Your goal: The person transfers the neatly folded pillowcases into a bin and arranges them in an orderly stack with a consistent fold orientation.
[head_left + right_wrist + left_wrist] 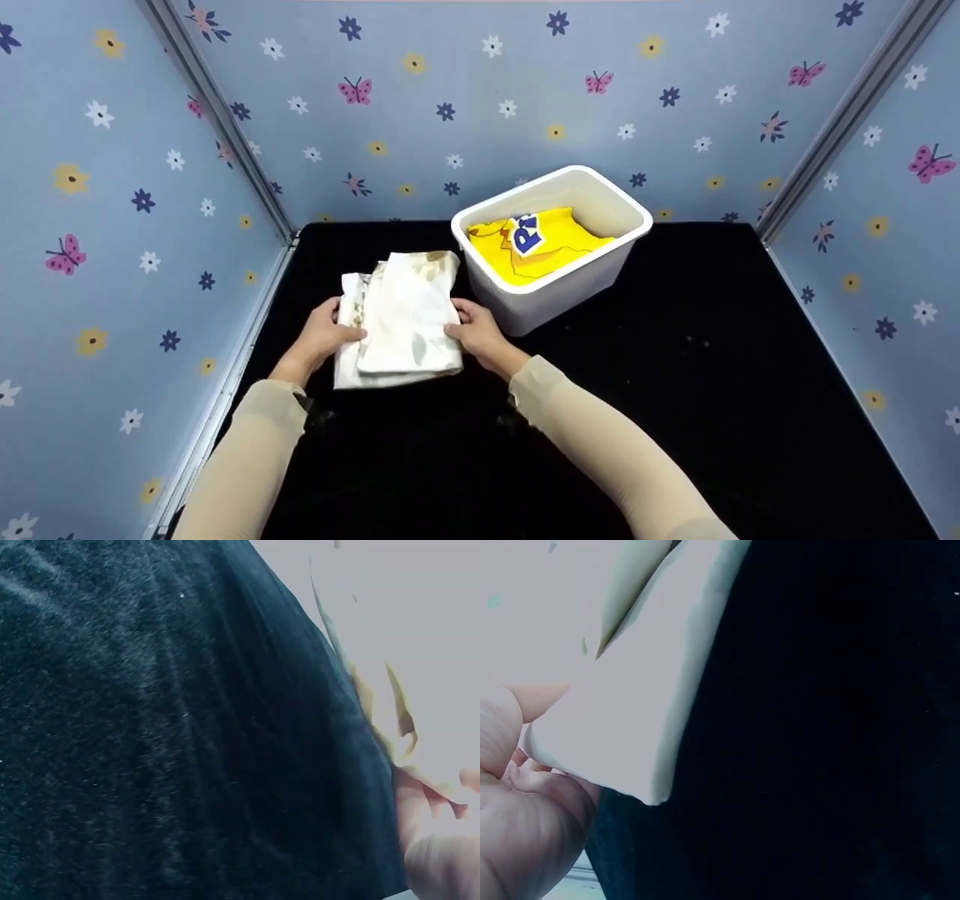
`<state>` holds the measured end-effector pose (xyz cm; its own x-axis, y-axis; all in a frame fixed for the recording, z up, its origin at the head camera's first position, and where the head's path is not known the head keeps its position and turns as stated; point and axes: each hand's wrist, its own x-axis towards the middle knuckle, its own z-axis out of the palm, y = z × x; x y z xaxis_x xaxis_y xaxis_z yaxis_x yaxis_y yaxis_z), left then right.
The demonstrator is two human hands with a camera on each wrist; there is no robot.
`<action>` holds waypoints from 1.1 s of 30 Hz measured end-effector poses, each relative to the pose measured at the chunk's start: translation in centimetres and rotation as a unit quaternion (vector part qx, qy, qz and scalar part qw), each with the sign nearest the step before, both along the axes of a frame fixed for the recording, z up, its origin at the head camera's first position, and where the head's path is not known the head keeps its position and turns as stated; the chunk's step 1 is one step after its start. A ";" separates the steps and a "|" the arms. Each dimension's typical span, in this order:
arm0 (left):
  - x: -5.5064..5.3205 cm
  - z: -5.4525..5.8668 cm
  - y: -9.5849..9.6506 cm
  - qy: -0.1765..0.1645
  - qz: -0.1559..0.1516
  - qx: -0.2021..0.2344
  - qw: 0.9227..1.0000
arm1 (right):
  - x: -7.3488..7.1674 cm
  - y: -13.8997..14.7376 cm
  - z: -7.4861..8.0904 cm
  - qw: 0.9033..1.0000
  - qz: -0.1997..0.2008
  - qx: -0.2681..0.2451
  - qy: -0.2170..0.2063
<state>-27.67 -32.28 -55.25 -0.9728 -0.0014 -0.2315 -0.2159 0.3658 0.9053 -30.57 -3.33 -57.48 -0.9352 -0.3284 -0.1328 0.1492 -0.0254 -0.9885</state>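
A folded white cloth with faint leaf prints lies between the two hands, left of the bin. At its left edge the left hand grips it, thumb on top and fingers beneath. The right hand pinches the cloth's right edge in the same way. In the left wrist view, a corner of the cloth juts out past the left hand. The right wrist view shows layered cloth edges above the right hand.
Just right of the cloth stands a white plastic bin, close to the right hand. Inside it lies yellow fabric with blue lettering. Black cloth covers the table. Flower-patterned panels enclose the back and sides.
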 end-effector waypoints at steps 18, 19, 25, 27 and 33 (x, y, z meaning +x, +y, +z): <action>-0.1 4.5 -1.8 0.010 -0.031 0.009 0.999 | 0.1 -1.1 4.2 0.999 0.026 -0.013 0.029; -0.2 4.7 -1.8 0.013 -0.032 0.005 0.999 | 0.1 -1.1 4.3 0.999 0.026 -0.015 0.032; -0.3 5.9 -2.0 0.018 -0.041 -0.007 0.999 | 0.0 -1.2 5.1 0.999 0.028 -0.022 0.038; -0.3 6.2 -2.0 0.019 -0.046 -0.011 0.999 | 0.0 -1.1 5.4 0.999 0.031 -0.021 0.038; -0.5 7.3 -2.1 0.029 -0.057 -0.022 0.998 | -0.1 -1.0 6.3 0.999 0.034 -0.019 0.034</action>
